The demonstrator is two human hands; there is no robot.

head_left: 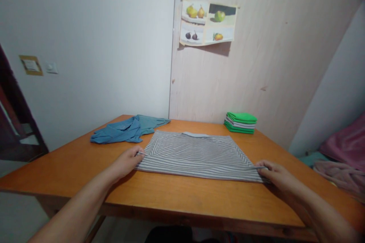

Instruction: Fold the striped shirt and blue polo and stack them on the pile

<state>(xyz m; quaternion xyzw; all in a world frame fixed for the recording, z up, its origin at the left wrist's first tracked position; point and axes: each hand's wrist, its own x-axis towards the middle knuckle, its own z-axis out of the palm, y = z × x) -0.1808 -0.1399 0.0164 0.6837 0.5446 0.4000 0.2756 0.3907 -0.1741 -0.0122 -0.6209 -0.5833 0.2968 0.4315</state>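
Left hand (131, 158) and right hand (272, 171), fingers closed, pinch opposite sides of the striped garment (196, 156) between them. Uneven pull could skew or crease it.

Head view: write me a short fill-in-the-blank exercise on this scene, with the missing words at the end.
1. The cloth pinched by the left hand and the right hand has a ____ pattern.
2. The top piece of the folded stack is coloured ____.
3. The blue clothing lies to the ____ of the cloth.
4. The paper sheet on the wall shows pictures of ____.

Missing words: striped; green; left; fruit.
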